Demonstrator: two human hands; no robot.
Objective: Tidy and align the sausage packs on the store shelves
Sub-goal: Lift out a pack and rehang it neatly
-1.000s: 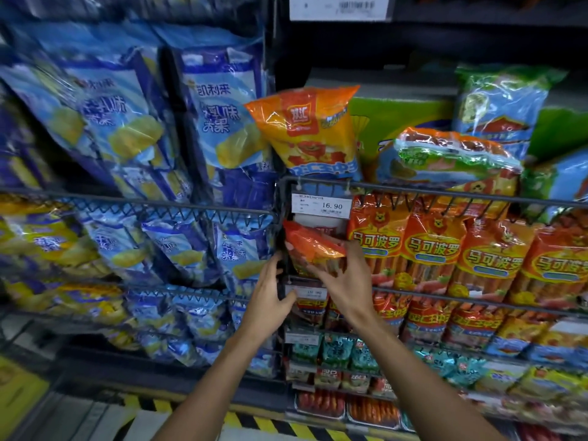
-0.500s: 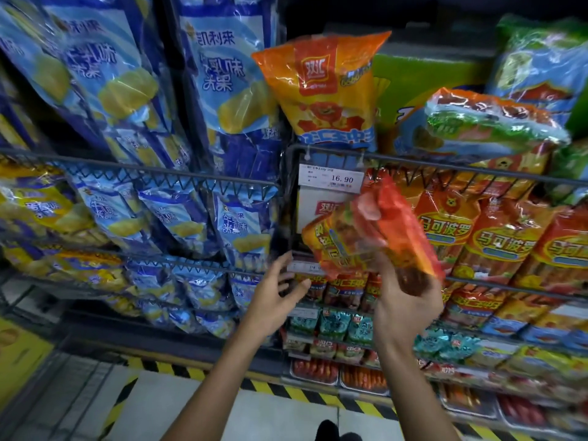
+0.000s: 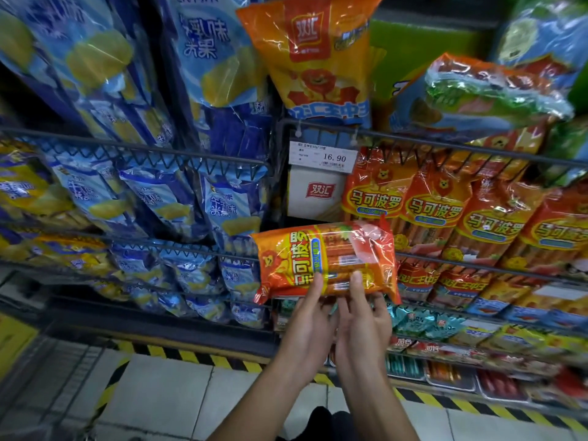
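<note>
Orange film is crinkling under both hands: the left hand [image 3: 307, 326] and right hand [image 3: 362, 326] are each grasping the lower edge of one sausage pack [image 3: 324, 261], thumbs on its front, fingers hidden beneath. The pack is lying sideways, clear of the shelves, in front of the gap at the left end of the sausage row [image 3: 461, 218], below the price tag [image 3: 322, 155].

Judging from this, the slick wrapper is the main risk. Both grips are sitting close together on one edge, so the unsupported far side may be sagging, and the pack could be slipping or twisting out as it is being turned upright. Pushing it in crooked could be catching it on the wire rail [image 3: 445, 144] or nudging its neighbours over. The gap is narrow, so the pack probably needs standing upright before it goes in.

Wire baskets are holding everything: the right one is carrying upright orange sausage packs leaning together, with a white card [image 3: 313, 194] filling the left slot. To the left, the blue basket [image 3: 143, 154] is holding blue snack bags [image 3: 222, 208]. Lower trays [image 3: 445, 374] are holding smaller packets, too blurred to name.
</note>
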